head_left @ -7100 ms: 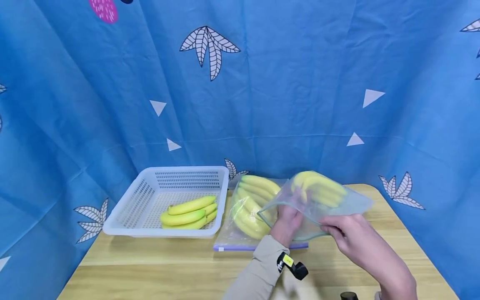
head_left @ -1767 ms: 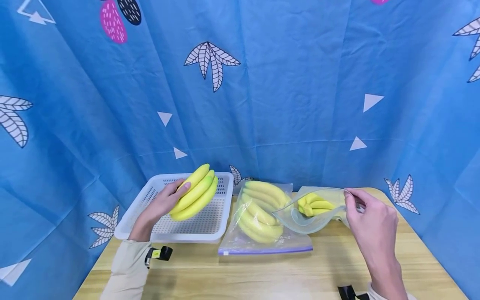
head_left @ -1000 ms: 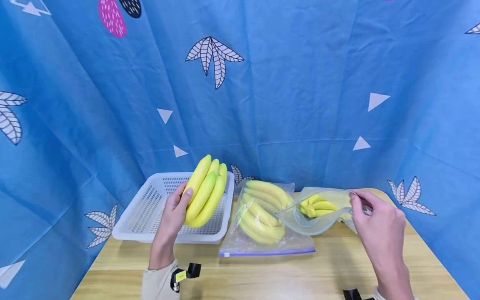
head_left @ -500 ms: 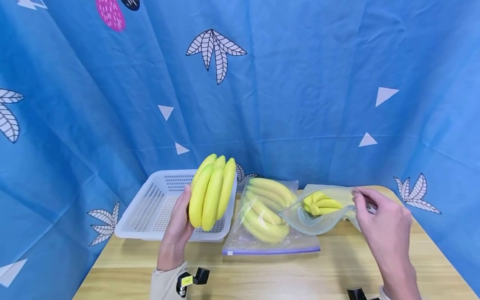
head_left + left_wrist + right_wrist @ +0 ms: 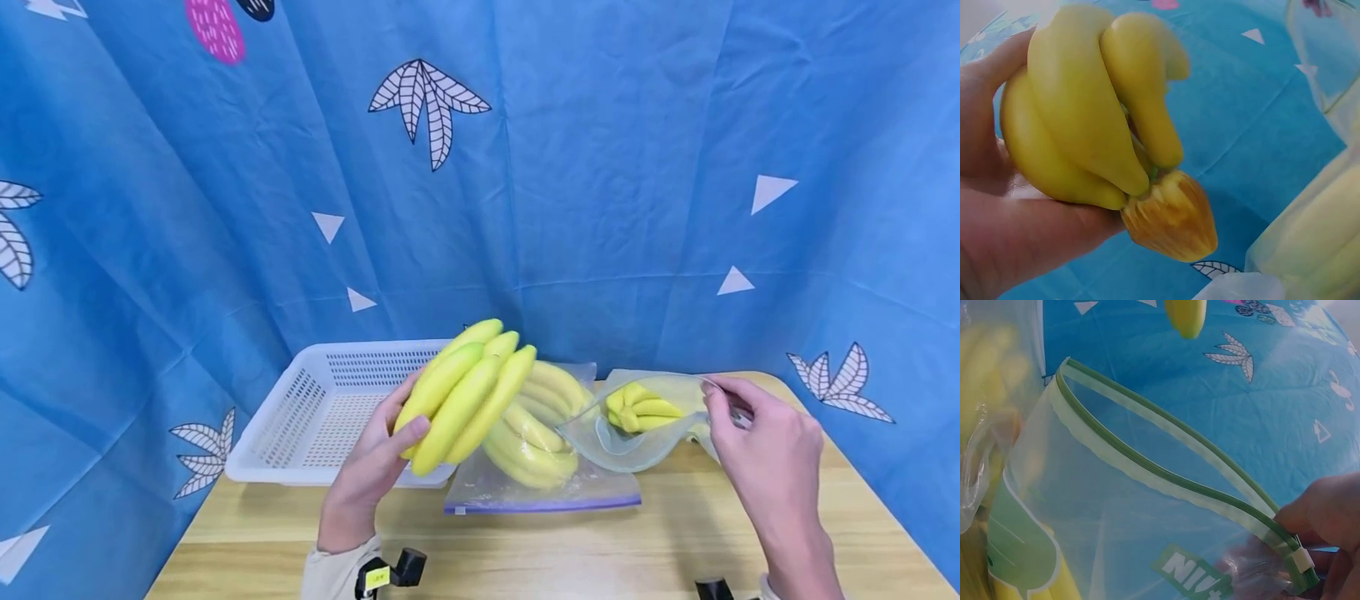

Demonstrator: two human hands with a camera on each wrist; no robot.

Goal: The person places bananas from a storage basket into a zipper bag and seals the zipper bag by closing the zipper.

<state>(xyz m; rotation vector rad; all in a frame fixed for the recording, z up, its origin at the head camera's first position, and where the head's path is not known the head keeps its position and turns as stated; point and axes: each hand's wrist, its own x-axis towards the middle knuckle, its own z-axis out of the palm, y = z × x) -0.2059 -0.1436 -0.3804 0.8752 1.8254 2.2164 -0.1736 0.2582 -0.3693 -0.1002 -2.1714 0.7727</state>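
Observation:
My left hand (image 5: pixel 372 467) grips a bunch of yellow bananas (image 5: pixel 465 400) in the air, over the right side of the white basket. Its brown stem end shows in the left wrist view below the bananas (image 5: pixel 1072 106). At the right my right hand (image 5: pixel 772 450) pinches the rim of a clear zip bag (image 5: pixel 645 454), close to the slider (image 5: pixel 1302 559). The bag's mouth gapes, edged with green zip strips (image 5: pixel 1147 462). Inside that bag lies another banana bunch (image 5: pixel 637 408).
The white perforated basket (image 5: pixel 262 433) stands at the left of the wooden table (image 5: pixel 555 558). Between basket and open bag lies a purple-zipped bag (image 5: pixel 547 505) with bananas inside, partly behind the held bunch. A blue patterned curtain (image 5: pixel 600 167) hangs behind.
My left hand has lifted the bunch out of the basket, turned it, and carried it rightward. Earlier this hand was inside the open bag. The right hand keeps hold of the bag's rim.

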